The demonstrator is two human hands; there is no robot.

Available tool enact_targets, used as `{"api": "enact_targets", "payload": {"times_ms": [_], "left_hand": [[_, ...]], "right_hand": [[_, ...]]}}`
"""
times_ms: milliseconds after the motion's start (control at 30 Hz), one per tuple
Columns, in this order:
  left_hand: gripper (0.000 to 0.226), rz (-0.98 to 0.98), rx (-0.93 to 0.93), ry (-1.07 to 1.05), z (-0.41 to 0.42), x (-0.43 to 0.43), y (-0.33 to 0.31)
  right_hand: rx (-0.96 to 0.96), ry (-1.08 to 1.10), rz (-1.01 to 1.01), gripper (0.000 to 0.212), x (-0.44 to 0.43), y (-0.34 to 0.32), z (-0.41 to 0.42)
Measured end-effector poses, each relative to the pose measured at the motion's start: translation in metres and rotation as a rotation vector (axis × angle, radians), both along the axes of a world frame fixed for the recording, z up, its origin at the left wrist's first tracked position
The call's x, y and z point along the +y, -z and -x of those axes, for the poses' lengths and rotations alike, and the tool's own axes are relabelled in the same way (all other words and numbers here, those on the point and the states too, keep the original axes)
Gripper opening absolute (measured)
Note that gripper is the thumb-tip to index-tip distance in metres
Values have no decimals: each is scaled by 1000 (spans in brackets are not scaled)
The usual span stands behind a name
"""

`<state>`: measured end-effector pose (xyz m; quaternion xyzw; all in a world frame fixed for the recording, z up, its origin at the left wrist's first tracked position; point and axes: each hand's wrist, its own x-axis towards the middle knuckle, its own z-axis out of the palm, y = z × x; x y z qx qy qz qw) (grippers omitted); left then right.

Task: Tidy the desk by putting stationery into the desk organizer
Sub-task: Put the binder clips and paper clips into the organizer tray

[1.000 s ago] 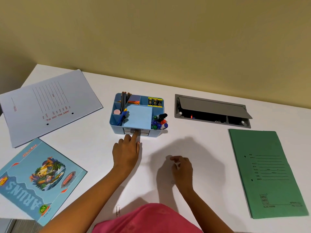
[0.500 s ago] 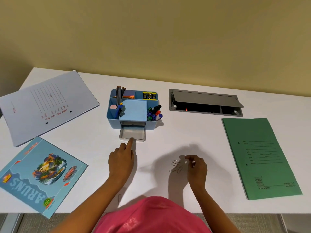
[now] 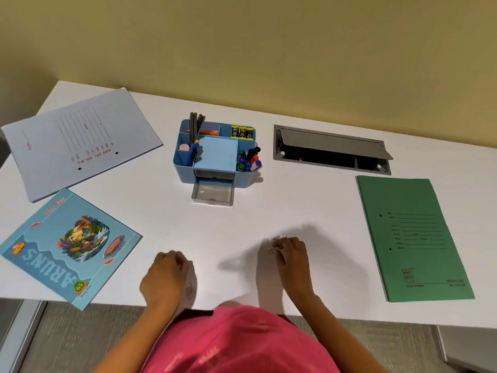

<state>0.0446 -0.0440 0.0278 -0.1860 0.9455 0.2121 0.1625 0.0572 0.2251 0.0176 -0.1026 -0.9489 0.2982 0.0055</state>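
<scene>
A blue desk organizer (image 3: 185, 170) stands mid-desk, holding pencils, markers, binder clips, an eraser and a blue note pad. Its clear drawer (image 3: 212, 195) is pulled out toward me and looks empty. My right hand (image 3: 291, 255) rests on the desk in front, fingers pinched on a few metal paper clips (image 3: 277, 242). My left hand (image 3: 166, 278) is curled on the desk near the front edge, holding nothing that I can see. One loose paper clip (image 3: 189, 288) lies just right of it.
A grey-white file (image 3: 75, 141) lies at the far left, a blue notebook (image 3: 70, 246) overhangs the front left edge. A green folder (image 3: 411, 238) lies at right. A grey cable hatch (image 3: 330, 149) is set into the desk behind it.
My left hand pulled the drawer open, then drew back toward the front edge and curled up. My right hand gathered the paper clips into its fingertips.
</scene>
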Motion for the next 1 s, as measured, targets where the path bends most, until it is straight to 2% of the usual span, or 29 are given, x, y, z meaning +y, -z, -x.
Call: {"api": "enact_targets", "payload": {"times_ms": [133,267,400,500,633,733,900,1000], "left_hand": [[22,19,-71,-89,-18,-12,2],[29,80,-164,-16,-23,-8,0],[27,103,-166,44,-21,2,-5],[34,128,-190,97,-15,7,-8],[37,79,-196,117,2,16,-17],[32,-22,-49,56,26,26,-28],[14,-6,400,36,84,46,-49],[13,84,491,88,121,55,-43]], "right_hand": [[7,-22,-10,19,0,3,1],[11,12,-21,23,6,2,4],[29,46,-7,20,14,2,6],[13,74,-6,19,18,3,8],[11,59,8,19,16,3,10],[28,39,3,16,12,3,17],[56,24,12,21,8,2,30],[48,34,3,23,11,4,34]]}}
